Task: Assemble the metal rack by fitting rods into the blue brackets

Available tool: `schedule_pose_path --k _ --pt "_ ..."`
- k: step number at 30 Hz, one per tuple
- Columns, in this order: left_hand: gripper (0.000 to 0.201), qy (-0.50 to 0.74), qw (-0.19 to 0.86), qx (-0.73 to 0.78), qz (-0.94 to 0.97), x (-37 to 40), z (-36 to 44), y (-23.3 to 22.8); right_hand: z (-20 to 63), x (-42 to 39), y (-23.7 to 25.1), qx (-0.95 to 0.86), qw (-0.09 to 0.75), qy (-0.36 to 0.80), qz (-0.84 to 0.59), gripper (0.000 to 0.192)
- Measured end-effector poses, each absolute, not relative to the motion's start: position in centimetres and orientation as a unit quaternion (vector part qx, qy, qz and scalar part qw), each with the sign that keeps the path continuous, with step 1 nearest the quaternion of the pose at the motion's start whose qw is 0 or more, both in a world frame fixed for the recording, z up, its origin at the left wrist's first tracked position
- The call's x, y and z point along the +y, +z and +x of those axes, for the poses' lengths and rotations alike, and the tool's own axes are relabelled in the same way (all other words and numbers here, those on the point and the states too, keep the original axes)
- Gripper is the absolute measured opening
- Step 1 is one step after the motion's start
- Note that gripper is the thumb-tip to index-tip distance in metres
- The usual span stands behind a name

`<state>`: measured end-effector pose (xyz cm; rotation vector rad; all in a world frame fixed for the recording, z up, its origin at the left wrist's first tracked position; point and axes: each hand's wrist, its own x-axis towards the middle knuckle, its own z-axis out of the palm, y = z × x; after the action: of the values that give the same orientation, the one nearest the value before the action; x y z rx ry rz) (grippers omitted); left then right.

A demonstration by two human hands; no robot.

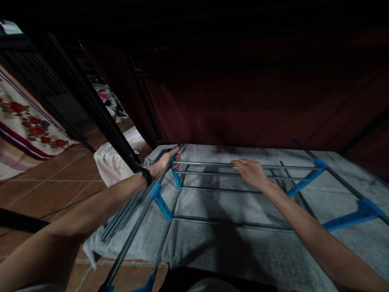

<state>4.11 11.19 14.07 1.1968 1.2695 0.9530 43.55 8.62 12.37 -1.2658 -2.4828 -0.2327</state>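
A rack frame of thin grey metal tubes and blue plastic connectors lies across a grey blanket. My left hand is closed around the left side pole, by a blue connector; its thumb points forward along the pole. My right hand holds the upper cross tube near its middle, fingers curled over it. Lower cross tubes run below that one. Further blue connectors sit along the right side pole.
Loose grey tubes lie bundled on the blanket at the left. Dark posts and a dark red curtain enclose the surface. A striped cloth hangs at the left edge, above a tiled floor. A floral blanket hangs further left.
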Motion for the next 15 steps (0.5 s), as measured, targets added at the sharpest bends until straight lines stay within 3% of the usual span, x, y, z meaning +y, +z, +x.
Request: schedule_pose_path --k 11,15 --pt "0.029 0.225 0.638 0.572 0.464 10.9 5.1 17.9 43.0 8.3 13.1 -0.863 0.183 -0.031 -0.471 0.034" --pt "0.018 0.275 0.592 0.599 0.463 11.2 5.0 17.8 42.6 7.7 14.0 -0.845 0.186 0.003 -0.502 0.037"
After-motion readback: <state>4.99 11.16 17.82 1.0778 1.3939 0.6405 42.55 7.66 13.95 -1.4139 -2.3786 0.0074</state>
